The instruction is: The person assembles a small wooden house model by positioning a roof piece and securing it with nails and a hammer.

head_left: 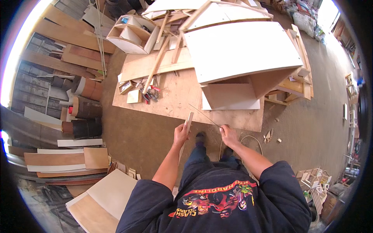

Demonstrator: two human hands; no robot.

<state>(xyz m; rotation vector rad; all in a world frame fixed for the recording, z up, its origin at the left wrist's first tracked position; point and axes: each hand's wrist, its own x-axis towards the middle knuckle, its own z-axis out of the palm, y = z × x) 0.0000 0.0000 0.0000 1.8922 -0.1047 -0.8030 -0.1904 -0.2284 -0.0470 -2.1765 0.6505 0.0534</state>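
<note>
My left hand point(181, 134) is closed around a narrow wooden strip point(189, 118), whose end points up past my thumb and whose lower part runs down beside my leg. My right hand point(229, 136) grips one end of a long, thin, straight piece point(204, 115); seen nearly edge-on, its kind cannot be made out. Its far tip reaches left over the edge of the plywood worktop point(171, 106), above the strip's end. The two pieces look apart, though their depth is hard to judge. Just beyond my hands, a large white-faced wooden box point(241, 50) rests on the worktop.
Pliers and other hand tools point(149, 95) lie by a small wood block point(134, 96) on the worktop. A white shelf unit point(134, 35) stands at the back left. Stacked boards point(64, 159) line the left side. Offcuts point(268, 136) and a cord point(254, 139) lie on the floor to the right.
</note>
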